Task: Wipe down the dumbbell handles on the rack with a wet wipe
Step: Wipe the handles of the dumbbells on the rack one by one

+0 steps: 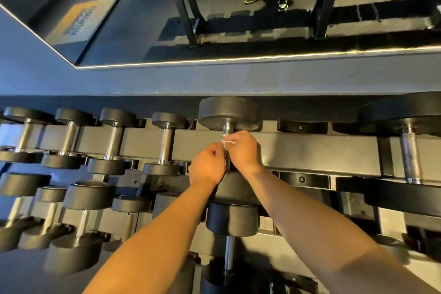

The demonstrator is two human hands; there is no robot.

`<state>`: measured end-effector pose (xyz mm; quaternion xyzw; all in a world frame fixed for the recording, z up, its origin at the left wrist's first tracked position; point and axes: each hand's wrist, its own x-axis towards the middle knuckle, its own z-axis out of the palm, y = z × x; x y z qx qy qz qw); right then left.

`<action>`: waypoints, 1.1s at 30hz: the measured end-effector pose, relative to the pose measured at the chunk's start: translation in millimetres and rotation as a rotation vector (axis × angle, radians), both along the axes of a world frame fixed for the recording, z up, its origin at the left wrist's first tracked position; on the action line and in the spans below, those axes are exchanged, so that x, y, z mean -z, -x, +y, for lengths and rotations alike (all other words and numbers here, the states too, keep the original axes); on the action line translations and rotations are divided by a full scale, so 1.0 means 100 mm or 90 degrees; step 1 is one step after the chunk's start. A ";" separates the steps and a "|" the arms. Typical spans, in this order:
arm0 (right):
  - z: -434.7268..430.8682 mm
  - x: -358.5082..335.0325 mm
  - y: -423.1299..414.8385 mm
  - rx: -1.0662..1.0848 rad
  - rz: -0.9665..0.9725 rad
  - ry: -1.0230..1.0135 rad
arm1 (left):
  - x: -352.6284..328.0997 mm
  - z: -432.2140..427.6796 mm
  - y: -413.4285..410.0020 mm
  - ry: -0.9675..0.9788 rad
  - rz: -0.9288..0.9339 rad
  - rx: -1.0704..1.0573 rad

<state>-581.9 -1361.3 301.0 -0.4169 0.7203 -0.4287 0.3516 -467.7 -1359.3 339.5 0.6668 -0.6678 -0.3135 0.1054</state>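
Observation:
A black dumbbell [229, 113] with a chrome handle [227, 129] lies on the top tier of the rack [298, 150], at the middle of the view. Both my hands meet on that handle. My right hand [243, 150] curls round the handle with a white wet wipe [229, 142] bunched under its fingers. My left hand [207, 166] grips the handle from the left, just below the wipe. Most of the handle is hidden under my hands.
Smaller dumbbells [164, 143] line the top tier to the left, and a large one [409, 150] lies at the right. A lower tier holds more dumbbells [230, 219]. A wall mirror [214, 19] above reflects the rack and a person's feet.

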 end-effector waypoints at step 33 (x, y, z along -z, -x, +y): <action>0.15 -0.03 -0.01 -0.032 -0.027 -0.041 | -0.10 0.04 0.02 -0.007 0.013 -0.056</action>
